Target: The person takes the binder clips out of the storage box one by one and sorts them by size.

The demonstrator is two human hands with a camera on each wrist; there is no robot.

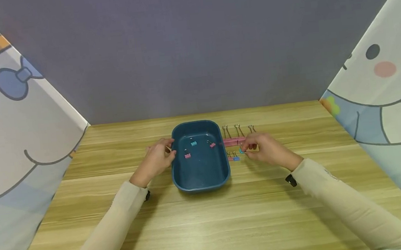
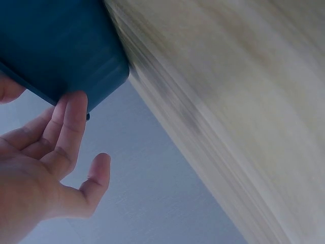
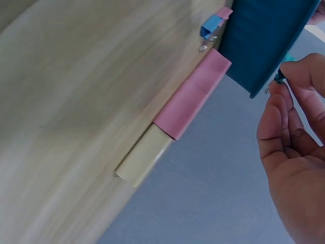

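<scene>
In the head view my left hand is at the left side of a dark blue plastic bin. Its fingers touch the bin by the rim, fairly straight, and the little finger stands apart. My right hand pinches a small teal binder clip between thumb and finger, raised to the right of the bin. Inside the bin lie a teal binder clip and two pink binder clips. A small blue binder clip stands on the table beside a small pink one.
Large pink binder clips and a cream-coloured one stand in a row to the right of the bin. The wood-grain table ends at a grey wall, with cartoon-printed panels on both sides.
</scene>
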